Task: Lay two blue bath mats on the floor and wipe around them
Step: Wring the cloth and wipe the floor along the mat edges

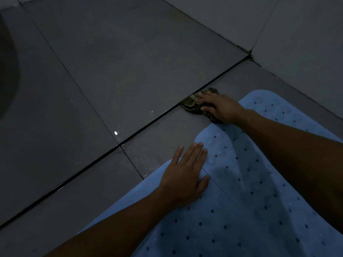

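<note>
Two blue bath mats with small holes lie flat on the dark tiled floor. The far mat reaches toward the wall, and the near mat adjoins it along a thin seam. My left hand rests flat on the near mat's edge. Its fingers are straight, with the tips over the floor and the far mat's corner. My right hand grips a dark patterned cloth and presses it on the floor by the far mat's end, on a grout line.
Light grey wall tiles rise at the upper right, meeting the floor close behind the far mat. A dark rounded shape fills the left edge. Small wet glints show on the tiles left of the mats.
</note>
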